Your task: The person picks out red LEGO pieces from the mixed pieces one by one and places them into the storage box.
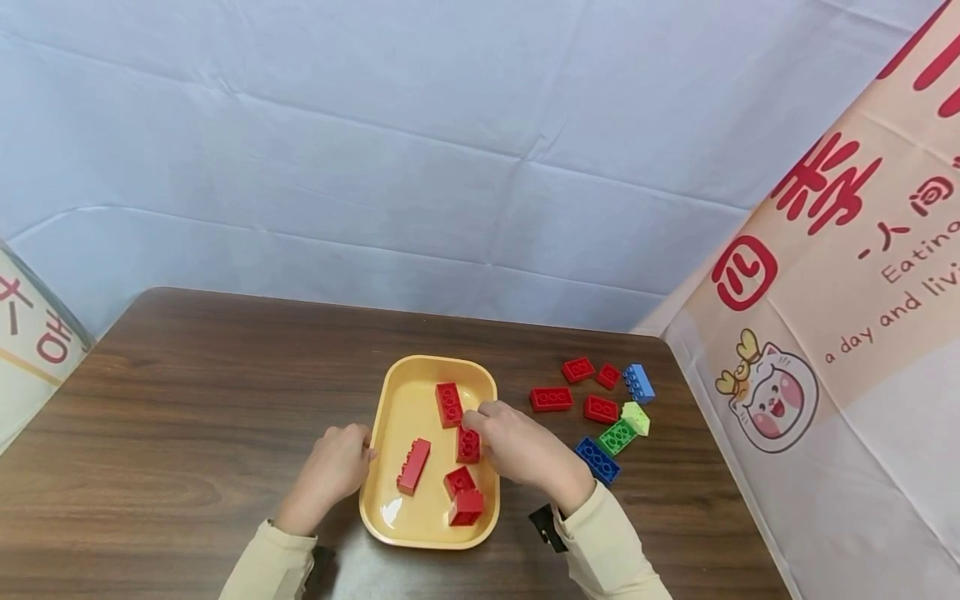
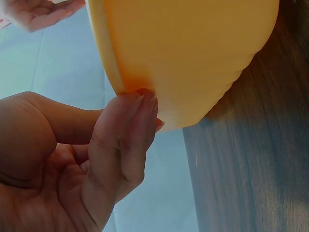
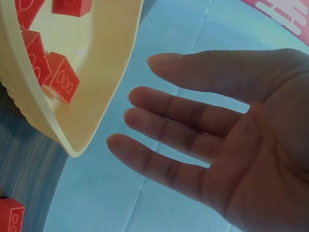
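Red bricks (image 1: 413, 467), five in view, lie loose inside the yellow tray (image 1: 408, 408) on the bench (image 1: 225, 400). The left hand (image 1: 336, 465) pinches its left rim, probably to steady it. The right hand (image 1: 519, 446) reaches over the right rim, fingers spread and holding nothing. Outside, more red, blue and green bricks (image 1: 617, 437) sit rightward, seemingly within easy reach.

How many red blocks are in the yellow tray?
5: one block near the far end, another by the right hand, one left of centre, two blocks near right. The hand may hide more.
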Action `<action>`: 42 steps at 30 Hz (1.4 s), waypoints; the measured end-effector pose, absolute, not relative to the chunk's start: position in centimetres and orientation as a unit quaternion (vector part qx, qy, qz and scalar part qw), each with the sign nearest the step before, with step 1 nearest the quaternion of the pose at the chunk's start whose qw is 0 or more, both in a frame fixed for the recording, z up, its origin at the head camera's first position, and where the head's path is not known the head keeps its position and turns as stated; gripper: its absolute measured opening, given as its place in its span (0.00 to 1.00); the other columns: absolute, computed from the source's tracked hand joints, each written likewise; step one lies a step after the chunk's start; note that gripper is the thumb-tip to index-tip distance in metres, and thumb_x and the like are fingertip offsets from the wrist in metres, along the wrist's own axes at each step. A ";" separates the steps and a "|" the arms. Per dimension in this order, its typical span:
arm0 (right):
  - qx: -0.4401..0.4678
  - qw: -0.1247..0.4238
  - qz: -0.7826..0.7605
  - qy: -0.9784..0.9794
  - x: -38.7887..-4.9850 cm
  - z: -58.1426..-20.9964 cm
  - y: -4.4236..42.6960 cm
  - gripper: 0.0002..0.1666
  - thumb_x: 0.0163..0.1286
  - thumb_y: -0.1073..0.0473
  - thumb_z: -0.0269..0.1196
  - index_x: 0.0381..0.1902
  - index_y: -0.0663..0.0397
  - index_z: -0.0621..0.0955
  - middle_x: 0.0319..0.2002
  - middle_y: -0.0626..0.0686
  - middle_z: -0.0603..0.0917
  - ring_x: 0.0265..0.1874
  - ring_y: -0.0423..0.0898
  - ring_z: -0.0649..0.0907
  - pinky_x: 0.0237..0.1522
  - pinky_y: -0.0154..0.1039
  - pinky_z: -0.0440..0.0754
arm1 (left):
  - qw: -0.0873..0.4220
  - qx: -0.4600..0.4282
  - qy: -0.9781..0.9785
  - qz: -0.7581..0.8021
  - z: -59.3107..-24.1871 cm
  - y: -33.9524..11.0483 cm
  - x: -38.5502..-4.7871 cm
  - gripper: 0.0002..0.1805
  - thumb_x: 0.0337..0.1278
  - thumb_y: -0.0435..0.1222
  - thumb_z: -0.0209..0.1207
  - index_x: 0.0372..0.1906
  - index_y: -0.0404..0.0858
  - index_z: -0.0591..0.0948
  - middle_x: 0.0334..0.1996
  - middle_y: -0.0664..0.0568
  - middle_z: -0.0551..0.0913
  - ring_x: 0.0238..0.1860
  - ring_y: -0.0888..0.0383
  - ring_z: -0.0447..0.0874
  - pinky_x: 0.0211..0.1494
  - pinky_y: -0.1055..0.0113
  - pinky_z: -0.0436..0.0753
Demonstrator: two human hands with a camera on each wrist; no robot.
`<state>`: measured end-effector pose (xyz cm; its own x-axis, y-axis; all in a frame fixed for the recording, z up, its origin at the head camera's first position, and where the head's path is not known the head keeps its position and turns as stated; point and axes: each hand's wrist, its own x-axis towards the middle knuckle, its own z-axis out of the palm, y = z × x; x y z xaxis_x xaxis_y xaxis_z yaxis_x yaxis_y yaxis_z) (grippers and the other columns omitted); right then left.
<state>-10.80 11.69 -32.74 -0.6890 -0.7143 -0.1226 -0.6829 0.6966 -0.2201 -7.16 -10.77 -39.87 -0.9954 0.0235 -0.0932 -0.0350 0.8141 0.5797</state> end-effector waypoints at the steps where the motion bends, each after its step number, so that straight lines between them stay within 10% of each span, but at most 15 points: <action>1: -0.381 0.100 -0.078 0.916 -10.8 -32.7 11.7 0.16 0.51 0.71 0.66 0.40 0.57 0.78 0.27 0.49 0.73 0.26 0.41 0.71 0.26 0.26 0.73 | 0.048 -0.003 0.951 0.305 -39.9 -10.8 -7.2 0.05 0.51 0.28 0.59 0.23 0.34 0.77 0.17 0.50 0.73 0.20 0.55 0.71 0.22 0.63 0.71; 42: -0.272 0.116 -0.106 0.949 -11.6 -32.3 16.5 0.19 0.53 0.66 0.68 0.44 0.54 0.77 0.40 0.51 0.77 0.40 0.48 0.76 0.41 0.43 0.76 | 0.039 -0.001 0.953 0.299 -40.1 -10.8 -7.1 0.04 0.50 0.28 0.60 0.24 0.33 0.78 0.18 0.49 0.74 0.20 0.55 0.71 0.23 0.63 0.71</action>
<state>-11.55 16.45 -32.27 -0.8247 -0.5416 -0.1631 -0.4923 0.8293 -0.2642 -7.13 -10.78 -40.08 -0.9970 0.0213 -0.0749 -0.0253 0.8208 0.5706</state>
